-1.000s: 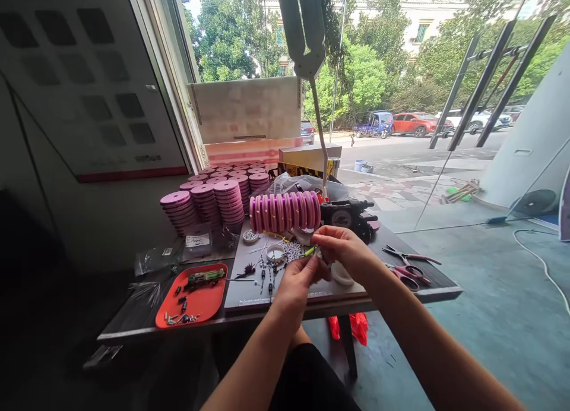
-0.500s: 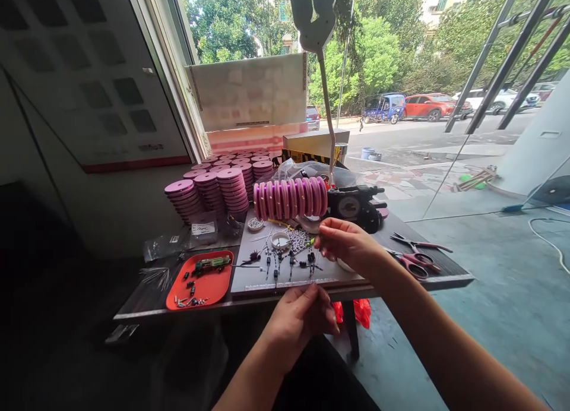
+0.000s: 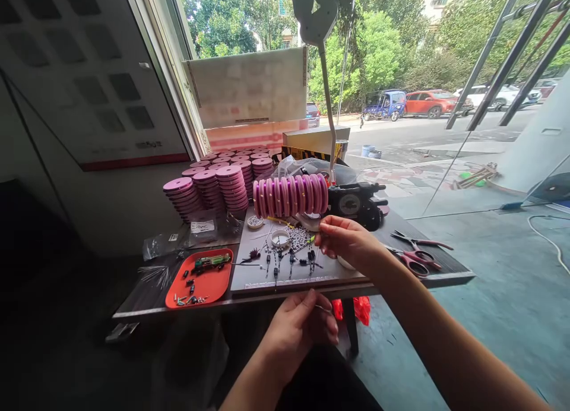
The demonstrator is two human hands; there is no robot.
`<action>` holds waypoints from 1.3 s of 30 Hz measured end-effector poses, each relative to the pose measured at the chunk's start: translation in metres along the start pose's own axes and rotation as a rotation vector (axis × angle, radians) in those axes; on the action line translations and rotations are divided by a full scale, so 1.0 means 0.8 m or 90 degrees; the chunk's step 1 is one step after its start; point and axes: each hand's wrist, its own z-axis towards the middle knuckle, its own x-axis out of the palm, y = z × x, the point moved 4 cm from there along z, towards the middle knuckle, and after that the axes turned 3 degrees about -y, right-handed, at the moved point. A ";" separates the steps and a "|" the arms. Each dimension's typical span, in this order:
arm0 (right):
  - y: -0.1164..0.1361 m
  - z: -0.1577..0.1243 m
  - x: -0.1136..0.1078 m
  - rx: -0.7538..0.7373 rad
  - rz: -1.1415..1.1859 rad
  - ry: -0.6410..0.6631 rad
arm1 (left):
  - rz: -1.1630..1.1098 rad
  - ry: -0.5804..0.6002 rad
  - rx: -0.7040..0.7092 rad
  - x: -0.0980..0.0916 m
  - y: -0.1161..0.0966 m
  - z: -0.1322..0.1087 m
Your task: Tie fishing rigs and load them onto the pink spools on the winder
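My left hand (image 3: 300, 328) is below the front edge of the table, its thumb and fingertips pinched together. Higher up and to the right, my right hand (image 3: 347, 244) is closed in a pinch over the board (image 3: 249, 280). Whatever either hand holds is too thin to make out. Just beyond my right hand, a row of pink spools (image 3: 289, 196) sits side by side on a black winding device (image 3: 351, 204). Small black parts on thin wires (image 3: 291, 259) lie on the board, beside many small pale beads (image 3: 298, 239) and a white round dish (image 3: 280, 239).
An orange-red tray (image 3: 207, 289) with a green tool (image 3: 211, 262) and small parts stands at the left. Stacks of pink spools (image 3: 231, 185) rise behind it. Pliers (image 3: 421, 243) and red-handled scissors (image 3: 416, 262) lie at the right. A lamp arm (image 3: 328, 102) stands behind the device.
My left hand has dropped slightly, opening a little more distance from my right hand. My right hand stays nearly in place, still pinched. The spools look slightly turned.
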 end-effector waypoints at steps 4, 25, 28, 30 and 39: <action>0.002 0.001 -0.003 -0.003 -0.001 -0.012 | -0.033 0.030 0.021 0.003 -0.008 -0.008; 0.004 0.002 -0.003 0.007 -0.013 -0.042 | -0.019 0.163 0.014 -0.002 -0.009 -0.021; 0.005 0.003 -0.003 0.004 -0.016 -0.045 | 0.031 0.148 0.019 -0.001 -0.013 -0.020; 0.007 0.003 -0.003 -0.001 -0.021 -0.046 | 0.101 0.127 0.052 0.004 -0.025 -0.013; 0.017 0.002 -0.005 -0.023 -0.053 -0.040 | 0.182 -0.043 0.206 0.055 -0.090 0.064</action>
